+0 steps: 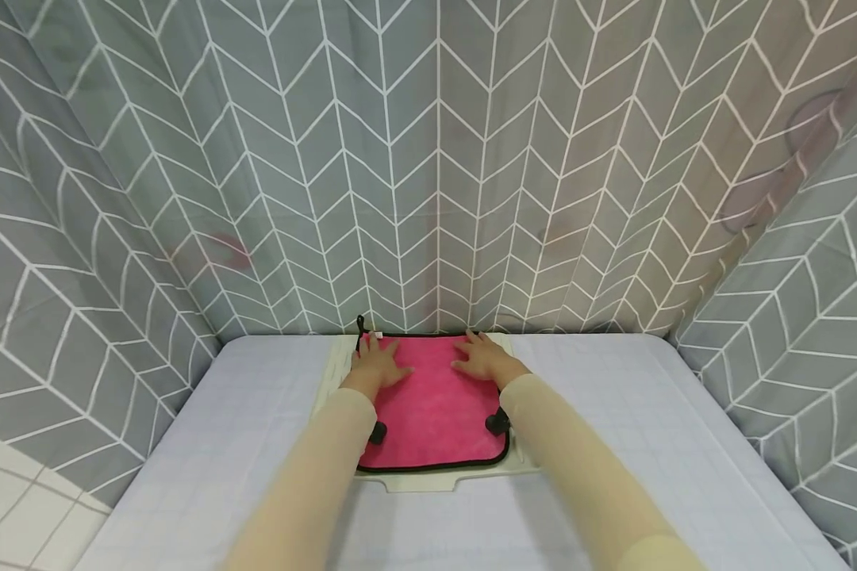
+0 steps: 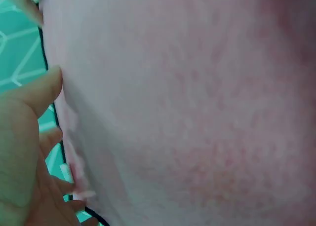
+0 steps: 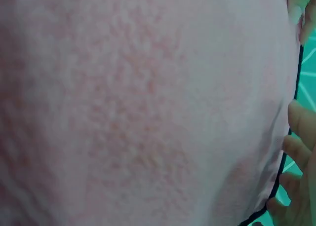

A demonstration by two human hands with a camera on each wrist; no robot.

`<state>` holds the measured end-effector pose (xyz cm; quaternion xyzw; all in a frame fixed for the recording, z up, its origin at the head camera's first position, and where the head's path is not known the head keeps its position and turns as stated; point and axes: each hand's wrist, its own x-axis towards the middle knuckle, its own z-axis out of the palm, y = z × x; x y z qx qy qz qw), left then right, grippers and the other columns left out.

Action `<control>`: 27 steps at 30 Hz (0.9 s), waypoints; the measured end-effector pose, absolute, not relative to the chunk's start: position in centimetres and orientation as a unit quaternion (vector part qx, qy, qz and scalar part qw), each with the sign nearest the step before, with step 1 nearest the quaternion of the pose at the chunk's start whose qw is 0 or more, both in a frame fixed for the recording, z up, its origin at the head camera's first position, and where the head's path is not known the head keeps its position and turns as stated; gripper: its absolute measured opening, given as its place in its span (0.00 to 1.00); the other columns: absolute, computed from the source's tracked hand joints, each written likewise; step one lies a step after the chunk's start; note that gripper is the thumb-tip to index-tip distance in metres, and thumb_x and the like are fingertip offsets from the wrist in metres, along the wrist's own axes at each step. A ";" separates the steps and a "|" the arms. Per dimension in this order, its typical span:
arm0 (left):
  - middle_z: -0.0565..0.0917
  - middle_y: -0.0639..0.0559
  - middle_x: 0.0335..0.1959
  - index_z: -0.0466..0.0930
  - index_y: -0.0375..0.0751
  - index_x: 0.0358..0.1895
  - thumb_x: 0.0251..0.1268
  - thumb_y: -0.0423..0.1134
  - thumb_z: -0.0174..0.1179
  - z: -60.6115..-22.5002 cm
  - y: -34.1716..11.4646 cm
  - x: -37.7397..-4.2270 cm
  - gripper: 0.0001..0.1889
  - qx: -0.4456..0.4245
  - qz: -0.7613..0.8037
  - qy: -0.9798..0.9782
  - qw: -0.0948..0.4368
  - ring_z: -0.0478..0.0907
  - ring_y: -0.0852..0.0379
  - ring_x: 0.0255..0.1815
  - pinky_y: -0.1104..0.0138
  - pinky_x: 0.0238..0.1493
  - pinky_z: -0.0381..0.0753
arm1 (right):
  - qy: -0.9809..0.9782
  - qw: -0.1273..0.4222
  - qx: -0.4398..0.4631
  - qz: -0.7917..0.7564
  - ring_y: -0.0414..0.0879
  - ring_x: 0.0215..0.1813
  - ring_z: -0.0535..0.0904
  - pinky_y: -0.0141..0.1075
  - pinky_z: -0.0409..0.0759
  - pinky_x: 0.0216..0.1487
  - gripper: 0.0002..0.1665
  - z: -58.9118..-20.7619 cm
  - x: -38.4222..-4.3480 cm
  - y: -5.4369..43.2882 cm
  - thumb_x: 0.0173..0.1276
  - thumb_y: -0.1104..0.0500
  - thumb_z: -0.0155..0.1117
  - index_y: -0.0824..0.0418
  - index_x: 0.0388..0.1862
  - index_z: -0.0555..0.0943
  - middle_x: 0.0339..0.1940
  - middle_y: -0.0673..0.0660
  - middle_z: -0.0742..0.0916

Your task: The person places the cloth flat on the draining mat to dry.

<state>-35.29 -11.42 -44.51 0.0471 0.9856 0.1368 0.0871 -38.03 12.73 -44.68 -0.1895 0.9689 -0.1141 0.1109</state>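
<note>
A bright pink cloth (image 1: 436, 404) with black edging lies spread over a cream board (image 1: 420, 482). On its far left part rests my left hand (image 1: 377, 368), fingers spread and thumb pointing inward. My right hand (image 1: 487, 360) lies on the far right part, its fingertips close to the back edge. A small black loop (image 1: 360, 323) and a white tag (image 1: 378, 335) stick out at the far left corner. In the left wrist view the cloth (image 2: 187, 112) looks pale and slightly wrinkled near the fingers. Similar wrinkles show by the right fingers (image 3: 301, 117) in the right wrist view.
The board lies on a table (image 1: 257, 420) covered in white. A grey curtain (image 1: 414, 159) with white zigzag lines hangs right behind the table and along both sides. Dark round pieces (image 1: 497, 422) show beside both sleeves, over the cloth. White floor tiles (image 1: 21, 507) appear at lower left.
</note>
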 end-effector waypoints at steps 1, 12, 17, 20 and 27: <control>0.43 0.26 0.79 0.58 0.49 0.79 0.71 0.60 0.54 -44.6 -11.6 -35.5 0.38 0.045 0.140 0.985 0.090 0.38 0.29 0.79 0.38 0.75 0.46 | 0.970 0.113 -0.186 -0.112 0.65 0.80 0.49 0.58 0.56 0.75 0.36 -44.9 -38.1 12.8 0.78 0.41 0.51 0.55 0.78 0.64 0.81 0.66 0.57; 0.46 0.22 0.76 0.59 0.51 0.79 0.67 0.65 0.57 -45.4 -13.3 -36.4 0.42 0.047 0.191 0.973 0.121 0.42 0.27 0.77 0.37 0.72 0.49 | 0.971 0.118 -0.149 -0.148 0.61 0.81 0.48 0.58 0.54 0.76 0.35 -45.8 -38.4 13.7 0.80 0.40 0.45 0.55 0.79 0.63 0.80 0.69 0.56; 0.49 0.23 0.76 0.58 0.50 0.79 0.68 0.67 0.52 -45.5 -13.9 -36.4 0.42 0.050 0.172 0.978 0.110 0.44 0.28 0.77 0.37 0.73 0.46 | 0.974 0.095 -0.146 -0.143 0.63 0.80 0.51 0.56 0.56 0.76 0.33 -46.1 -38.3 13.6 0.82 0.46 0.43 0.61 0.78 0.64 0.79 0.70 0.59; 0.54 0.24 0.76 0.59 0.48 0.79 0.69 0.66 0.51 -45.3 -14.2 -36.4 0.41 0.058 0.154 0.981 0.100 0.45 0.29 0.77 0.37 0.73 0.44 | 0.977 0.090 -0.133 -0.141 0.64 0.80 0.52 0.55 0.56 0.76 0.33 -45.8 -38.1 13.4 0.82 0.48 0.44 0.64 0.78 0.61 0.78 0.72 0.60; 0.50 0.25 0.77 0.57 0.49 0.79 0.71 0.64 0.52 -45.3 -13.9 -36.9 0.39 0.069 0.147 0.984 0.075 0.46 0.28 0.77 0.37 0.73 0.47 | 0.965 0.079 -0.203 -0.149 0.67 0.78 0.55 0.58 0.58 0.74 0.30 -45.1 -37.8 11.9 0.78 0.49 0.53 0.58 0.75 0.69 0.77 0.71 0.63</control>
